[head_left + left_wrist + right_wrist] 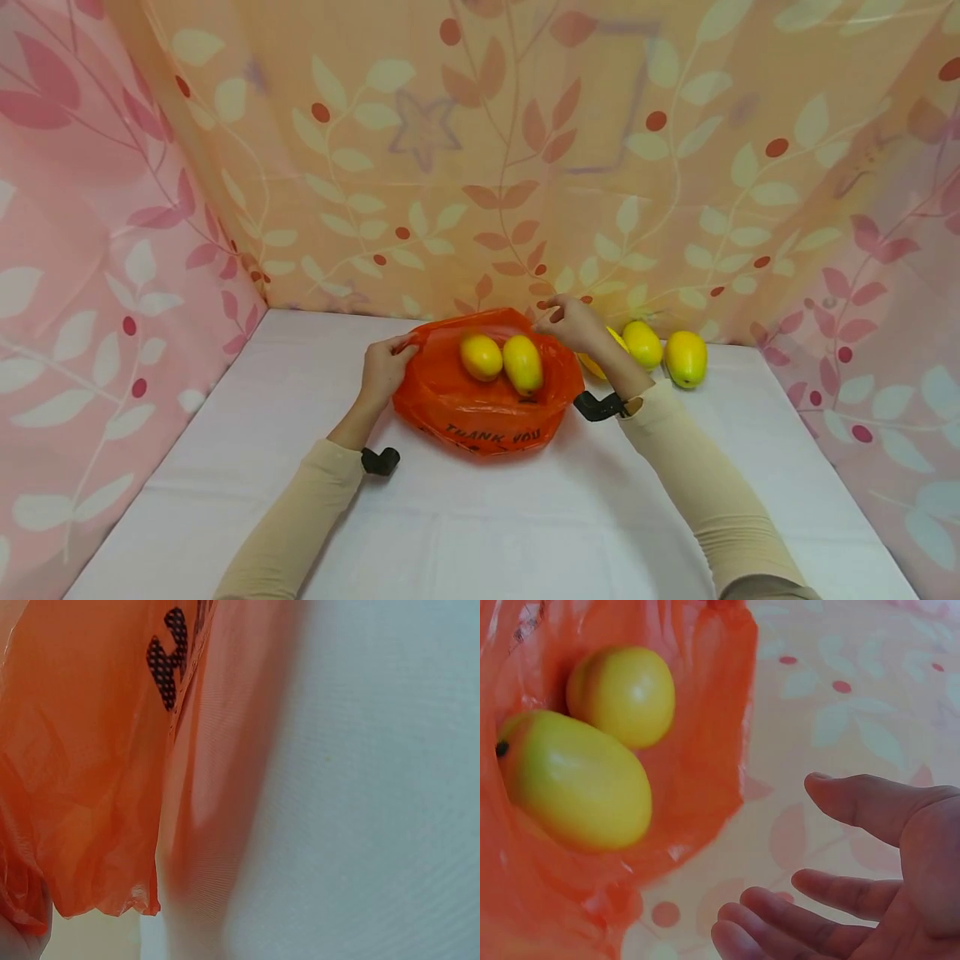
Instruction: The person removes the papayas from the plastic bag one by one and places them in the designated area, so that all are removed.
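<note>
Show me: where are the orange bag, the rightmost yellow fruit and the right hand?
Orange bag (pixel 467 407): head view, on its front wall.
Rightmost yellow fruit (pixel 686 359): head view, on its middle.
Right hand (pixel 926 877): right wrist view, on the palm.

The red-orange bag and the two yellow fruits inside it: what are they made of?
The red-orange bag with black lettering looks like thin plastic film, faintly glossy: it wrinkles finely and catches small highlights. The rounded yellow fruit and the longer yellow-green fruit have smooth, shiny skins with bright highlights; real fruit or moulded plastic, the pictures leave open.
</note>
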Motion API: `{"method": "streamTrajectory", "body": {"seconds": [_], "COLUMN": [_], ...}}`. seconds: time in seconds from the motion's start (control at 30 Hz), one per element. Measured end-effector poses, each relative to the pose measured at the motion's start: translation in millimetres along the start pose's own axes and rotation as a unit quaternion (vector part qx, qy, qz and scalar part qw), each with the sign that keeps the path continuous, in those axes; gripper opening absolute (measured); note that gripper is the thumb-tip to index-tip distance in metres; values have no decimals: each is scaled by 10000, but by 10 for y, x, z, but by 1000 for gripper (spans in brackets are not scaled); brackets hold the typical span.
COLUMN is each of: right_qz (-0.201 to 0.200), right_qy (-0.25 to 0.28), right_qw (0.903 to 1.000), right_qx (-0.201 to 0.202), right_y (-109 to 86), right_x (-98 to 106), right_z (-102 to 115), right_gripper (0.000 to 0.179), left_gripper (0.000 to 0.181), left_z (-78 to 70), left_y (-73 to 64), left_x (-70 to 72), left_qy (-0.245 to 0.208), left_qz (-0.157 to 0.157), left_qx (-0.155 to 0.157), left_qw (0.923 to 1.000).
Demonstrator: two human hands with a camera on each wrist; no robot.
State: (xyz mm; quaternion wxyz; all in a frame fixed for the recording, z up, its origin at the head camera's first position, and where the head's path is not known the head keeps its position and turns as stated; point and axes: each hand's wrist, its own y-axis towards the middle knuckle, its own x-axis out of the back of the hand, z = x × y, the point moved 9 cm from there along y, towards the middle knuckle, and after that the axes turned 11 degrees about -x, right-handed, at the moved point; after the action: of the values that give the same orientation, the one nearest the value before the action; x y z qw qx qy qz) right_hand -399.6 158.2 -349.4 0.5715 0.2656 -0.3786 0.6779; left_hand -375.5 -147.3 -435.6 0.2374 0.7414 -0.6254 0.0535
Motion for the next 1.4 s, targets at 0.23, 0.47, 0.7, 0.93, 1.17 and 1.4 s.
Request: {"method": "streamTrajectory", "body": {"seconds": [0.23,0.47,0.7,0.93,1.17,1.4], "right_qz": [100,138,-33,-59,-126,24], "right_qy": [-58,-256,-820,-1327,-1378,-1201], "right_qw": [9999,9994,9966,9909,9900,9923], "right_qx": [55,194,47,-196,-287,-295], "right_y": [52,74,124,167,206,202], "right_x": [-201,-375,-504,-611,-721,-857], "right_z": [52,106,66,31,22,-5], "right_gripper": [63,64,87,61,49,51], "left_gripper": [30,29,30,30,29,29], "left_z": [-29,-39,-16,-10,-11,13], "left_y": [-13,-8,-19,-16,-20,-15], "left_x": [11,19,5,6,7,-14], "left_qy": [-27,-28,-120,-64,-87,-258], "left_qz": [-50,-79,-42,-32,-77,-38], "left_qx": [-44,-112,-25,-26,-20,62], "left_qw": [10000,9999,9999,10000,9999,9996]}}
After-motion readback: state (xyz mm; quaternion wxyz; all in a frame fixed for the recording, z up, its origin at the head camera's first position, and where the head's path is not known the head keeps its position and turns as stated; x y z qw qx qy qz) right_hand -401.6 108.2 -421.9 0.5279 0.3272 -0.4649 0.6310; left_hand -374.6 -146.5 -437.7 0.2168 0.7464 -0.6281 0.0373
